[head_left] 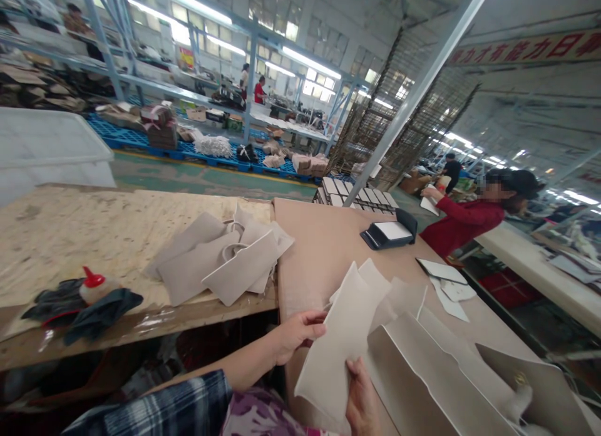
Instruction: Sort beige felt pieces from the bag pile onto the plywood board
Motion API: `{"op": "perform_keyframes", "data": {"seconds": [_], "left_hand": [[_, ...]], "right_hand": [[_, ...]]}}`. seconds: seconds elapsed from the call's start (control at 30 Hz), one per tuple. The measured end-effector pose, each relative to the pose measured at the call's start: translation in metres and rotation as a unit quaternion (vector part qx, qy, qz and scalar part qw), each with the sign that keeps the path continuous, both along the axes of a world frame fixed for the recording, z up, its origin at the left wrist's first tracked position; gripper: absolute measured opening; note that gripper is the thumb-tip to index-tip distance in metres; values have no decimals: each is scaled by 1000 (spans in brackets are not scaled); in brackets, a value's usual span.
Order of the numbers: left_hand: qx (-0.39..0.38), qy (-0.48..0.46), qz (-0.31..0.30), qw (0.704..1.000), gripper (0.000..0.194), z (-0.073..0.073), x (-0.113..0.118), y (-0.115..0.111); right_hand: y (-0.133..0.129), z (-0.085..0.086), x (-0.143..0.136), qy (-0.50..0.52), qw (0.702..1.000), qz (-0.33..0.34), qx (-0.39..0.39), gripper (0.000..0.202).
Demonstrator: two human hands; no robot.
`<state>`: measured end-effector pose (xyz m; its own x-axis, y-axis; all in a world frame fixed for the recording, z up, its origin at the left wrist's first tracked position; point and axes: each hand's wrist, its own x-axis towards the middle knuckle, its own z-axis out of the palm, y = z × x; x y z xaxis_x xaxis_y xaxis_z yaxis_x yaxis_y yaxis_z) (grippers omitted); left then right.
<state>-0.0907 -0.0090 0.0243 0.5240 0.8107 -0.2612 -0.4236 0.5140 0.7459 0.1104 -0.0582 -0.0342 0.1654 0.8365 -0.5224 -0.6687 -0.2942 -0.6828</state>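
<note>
A beige flat panel (pixel 345 336), perhaps leather, is held up in front of me by both hands. My left hand (pixel 300 336) pinches its left edge, thumb on the near face. Around the lower right edge, my right hand (pixel 362 395) grips it with the thumb in front. Just behind stands another pale panel (pixel 375 285), partly hidden. To the right lie larger folded beige pieces (pixel 422 367), close to my right hand. A heap of similar beige pieces (pixel 220 254), some with curved strips, rests on the wooden board at the left.
On the plywood table (pixel 117 223) sit a red-capped bottle (pixel 96 285) and dark cloths (pixel 103 314). A black case (pixel 389 232) with a white panel stands on the brown table (pixel 310 229). A co-worker in red (pixel 464 220) is at the right. A metal post (pixel 413 98) rises behind.
</note>
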Motion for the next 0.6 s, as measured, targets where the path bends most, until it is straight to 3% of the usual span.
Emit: {"op": "perform_keyframes", "data": {"seconds": [0.13,0.23,0.3,0.4,0.6], "left_hand": [[-1,16,-2,1000,65,2,3,1],[91,98,31,991,41,3,7,12],[184,206,80,958,24,8,8,25],[279,348,131,885,29,20,7,47],[351,412,172,823,36,44,7,73]], "right_hand": [[-2,-1,3,6,1000,12,0,44],[-1,1,3,-22,1000,8,-7,45],[0,3,1,-54,998,15,-6,44],[2,4,-4,-82,996,41,-2,42],[8,-6,-6,-98,995,24,-24,42]]}}
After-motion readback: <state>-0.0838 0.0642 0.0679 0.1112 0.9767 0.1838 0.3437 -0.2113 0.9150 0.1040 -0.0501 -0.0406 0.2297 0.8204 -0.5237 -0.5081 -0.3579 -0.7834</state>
